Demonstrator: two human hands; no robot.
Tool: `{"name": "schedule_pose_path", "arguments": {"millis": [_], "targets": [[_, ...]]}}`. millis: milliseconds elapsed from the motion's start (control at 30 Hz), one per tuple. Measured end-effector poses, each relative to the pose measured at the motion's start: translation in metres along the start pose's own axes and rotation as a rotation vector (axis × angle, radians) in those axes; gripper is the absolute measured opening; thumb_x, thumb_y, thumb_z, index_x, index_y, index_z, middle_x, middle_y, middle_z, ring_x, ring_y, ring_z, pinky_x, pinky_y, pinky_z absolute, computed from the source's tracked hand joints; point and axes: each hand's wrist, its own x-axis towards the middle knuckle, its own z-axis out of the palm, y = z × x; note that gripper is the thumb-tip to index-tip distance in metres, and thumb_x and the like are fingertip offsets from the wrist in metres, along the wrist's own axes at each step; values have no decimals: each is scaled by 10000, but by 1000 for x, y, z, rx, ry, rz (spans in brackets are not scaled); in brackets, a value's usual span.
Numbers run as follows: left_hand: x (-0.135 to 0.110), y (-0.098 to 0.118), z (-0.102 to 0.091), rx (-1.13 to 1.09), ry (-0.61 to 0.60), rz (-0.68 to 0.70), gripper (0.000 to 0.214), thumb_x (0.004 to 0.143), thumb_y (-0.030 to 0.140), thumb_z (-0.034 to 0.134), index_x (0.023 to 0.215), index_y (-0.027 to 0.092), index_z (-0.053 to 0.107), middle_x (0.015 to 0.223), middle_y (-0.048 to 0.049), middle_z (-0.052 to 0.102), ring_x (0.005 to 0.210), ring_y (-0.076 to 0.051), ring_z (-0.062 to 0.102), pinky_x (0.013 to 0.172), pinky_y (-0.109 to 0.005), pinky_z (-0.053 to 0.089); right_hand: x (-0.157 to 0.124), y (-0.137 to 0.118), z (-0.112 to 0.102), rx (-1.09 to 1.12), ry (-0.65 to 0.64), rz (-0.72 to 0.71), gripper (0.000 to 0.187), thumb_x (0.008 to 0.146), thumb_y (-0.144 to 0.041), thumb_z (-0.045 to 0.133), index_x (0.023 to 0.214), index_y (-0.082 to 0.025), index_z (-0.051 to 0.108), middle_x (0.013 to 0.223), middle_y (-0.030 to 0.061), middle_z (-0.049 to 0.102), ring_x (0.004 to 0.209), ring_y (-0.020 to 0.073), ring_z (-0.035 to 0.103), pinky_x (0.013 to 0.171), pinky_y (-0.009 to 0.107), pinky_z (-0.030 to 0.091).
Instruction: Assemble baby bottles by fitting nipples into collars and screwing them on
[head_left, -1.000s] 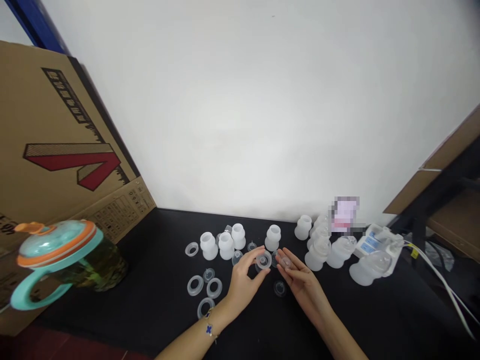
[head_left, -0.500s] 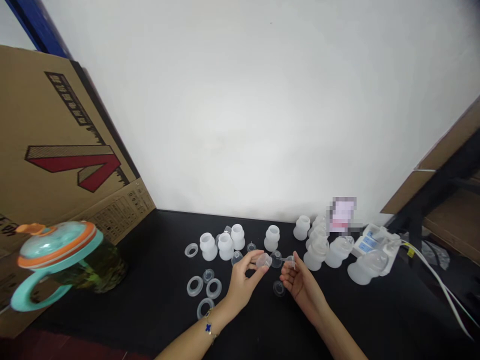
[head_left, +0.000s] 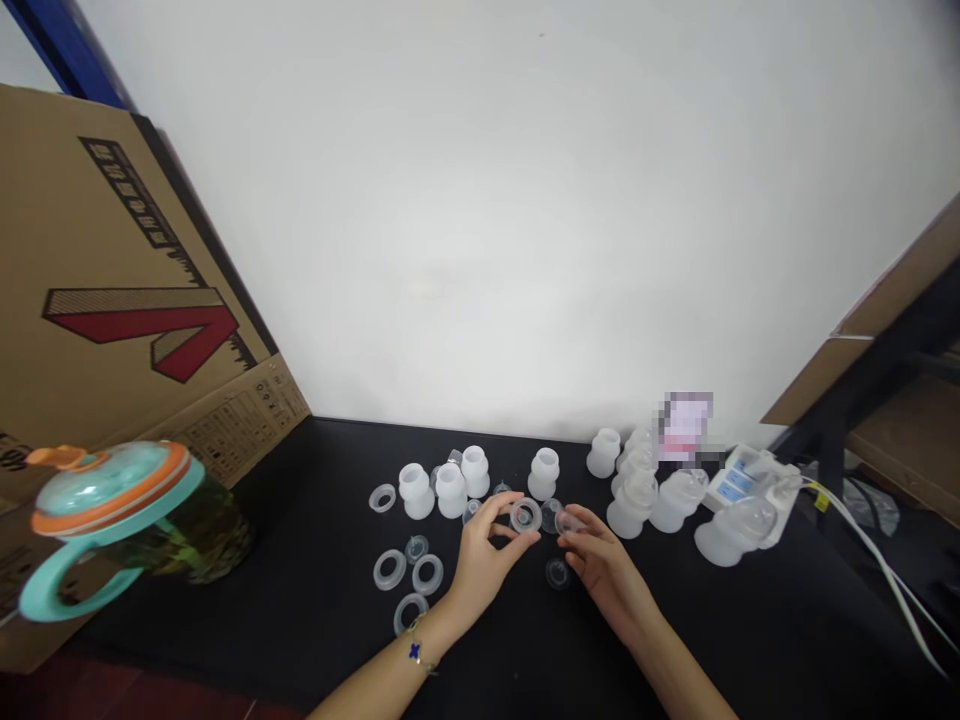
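My left hand (head_left: 484, 555) pinches a translucent bottle collar ring (head_left: 526, 530) between thumb and fingers, with its round face turned up toward me and a clear part in its centre. Close by on the right, my right hand (head_left: 604, 560) holds a small clear rounded piece (head_left: 571, 523), partly covered by the fingers; I cannot tell its exact kind. A clear dome (head_left: 551, 514) lies on the table just behind the gap between the hands. Nearer to me is a clear teat (head_left: 557, 574). Several loose collar rings (head_left: 427, 575) and another teat (head_left: 416, 548) lie left of my left wrist.
White open-necked bottles (head_left: 451, 492) stand behind the hands. Several capped bottles (head_left: 632, 505) stand at the right, beside a white power strip (head_left: 780, 490) with cables. A teal-handled jug (head_left: 120, 510) and a cardboard box (head_left: 127, 250) are at the left on the black table (head_left: 300, 560).
My left hand has tilted the collar ring so its face shows. My right hand has moved slightly left and turned, bringing the clear piece closer to the ring.
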Motion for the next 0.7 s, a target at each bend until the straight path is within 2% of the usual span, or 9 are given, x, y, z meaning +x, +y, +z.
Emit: {"name": "schedule_pose_path", "arguments": {"millis": [100,200,267,333,400,467,533,600,700], "targets": [[1,1,0,-8,-23,2,414,791,279,773,1193,230,691,1231,-80,704,1092,-261,675,763,-315,632,-1,2,0,-5,8,-16,442,561,-116,947,948,-228,765,941,-33,772,779,129,732,660,169,591],[0,2,-1,-17,-53,-36,431,807,292,769,1224,235,679,1251,-80,706,1086,-261,691,790,-330,635,0,1,2,-18,23,2,393,641,-213,932,996,-211,764,928,2,787,755,136,738,658,189,601],[0,2,-2,-25,-68,-65,419,820,319,764,1218,225,674,1228,-87,720,1059,-262,708,778,-329,634,1,-1,2,-12,30,43,320,714,-330,895,962,-171,769,836,38,792,679,139,731,610,197,599],[-1,4,-2,-29,-74,-79,379,843,344,745,1192,214,675,1193,-91,736,1042,-260,718,756,-317,629,2,-1,2,5,28,80,326,764,-420,849,906,-136,773,710,51,771,599,139,714,555,194,586],[-1,5,-2,-25,-76,-80,336,869,358,720,1166,208,678,1159,-90,750,1044,-258,718,746,-306,619,3,-1,1,14,21,92,345,783,-449,827,882,-123,774,658,50,755,558,135,700,523,188,575],[-1,6,-3,-17,-77,-74,333,872,363,719,1163,208,676,1145,-90,754,1074,-263,708,740,-298,612,3,-1,1,7,22,73,317,779,-412,838,917,-134,774,732,56,781,586,134,711,537,186,579],[-1,6,-3,-7,-73,-69,366,855,358,739,1184,215,671,1149,-91,751,1107,-272,694,729,-293,610,2,0,0,-12,28,33,293,754,-324,866,980,-164,770,889,54,806,682,140,740,607,191,598],[-1,6,-2,6,-70,-63,397,839,345,756,1207,225,666,1153,-87,748,1119,-275,687,717,-288,610,1,0,1,-26,20,-9,357,718,-217,882,1051,-199,758,1045,38,798,836,161,761,746,216,610],[-2,5,-2,21,-74,-48,391,843,327,749,1214,234,668,1156,-80,744,1115,-270,687,719,-286,614,1,1,0,-10,-31,-27,426,700,-160,865,1105,-209,741,1159,38,772,1049,224,734,983,310,554]]}}
